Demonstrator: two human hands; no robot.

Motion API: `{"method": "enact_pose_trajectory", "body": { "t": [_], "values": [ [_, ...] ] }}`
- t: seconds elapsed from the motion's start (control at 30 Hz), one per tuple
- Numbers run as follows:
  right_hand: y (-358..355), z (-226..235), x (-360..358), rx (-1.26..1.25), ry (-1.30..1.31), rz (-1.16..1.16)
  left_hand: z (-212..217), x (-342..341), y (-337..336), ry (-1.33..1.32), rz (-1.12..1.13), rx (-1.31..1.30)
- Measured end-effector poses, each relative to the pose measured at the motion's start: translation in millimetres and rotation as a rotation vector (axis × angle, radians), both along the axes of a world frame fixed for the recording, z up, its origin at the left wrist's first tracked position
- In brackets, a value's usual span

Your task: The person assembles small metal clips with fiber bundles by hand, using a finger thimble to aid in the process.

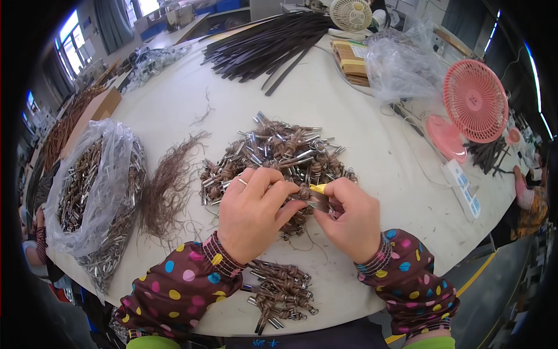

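My left hand (249, 210) is closed in a pinch on a brown knotted cord piece (304, 192), thumb and fingertips at its edge. My right hand (353, 220) grips small metal thread snips (318, 201) with a yellow part showing above the thumb. The blades point left and meet the cord piece; whether they are apart or together I cannot tell. Just beyond both hands lies a heap of brown knotted cords with silver metal ends (285, 148). Between my forearms, near the table's front edge, sits a smaller pile of similar pieces (282, 294).
A clear plastic bag (96, 192) full of similar pieces stands left, beside a tangle of brown thread ends (168, 186). Dark flat strips (264, 46) lie at the back. To the right are a pink fan (474, 102), a white power strip (462, 189) and crumpled plastic (401, 64).
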State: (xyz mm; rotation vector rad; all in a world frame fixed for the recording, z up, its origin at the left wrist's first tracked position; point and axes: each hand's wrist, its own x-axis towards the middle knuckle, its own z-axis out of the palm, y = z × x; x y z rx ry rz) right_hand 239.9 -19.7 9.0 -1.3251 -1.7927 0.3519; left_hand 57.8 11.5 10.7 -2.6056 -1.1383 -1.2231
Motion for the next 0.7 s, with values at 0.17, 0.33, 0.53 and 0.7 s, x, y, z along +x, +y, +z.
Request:
{"method": "enact_pose_trajectory", "body": {
  "t": [0.17,0.33,0.53,0.7],
  "values": [
    [0.4,-3.3,-0.4,-0.008,0.019,-0.013,-2.5,2.3,1.4,0.019,0.017,0.088],
    [0.8,-5.7,-1.4,-0.071,0.091,-0.006,-5.1,0.0,2.8,0.033,0.028,0.166],
    [1.6,-3.6,-4.7,-0.363,0.41,0.018,7.1,1.7,1.2,0.102,0.089,0.264],
    [1.7,-3.9,-7.7,-0.557,0.845,0.15,-6.9,-1.2,2.3,-0.165,0.011,-0.045]
  ]
}}
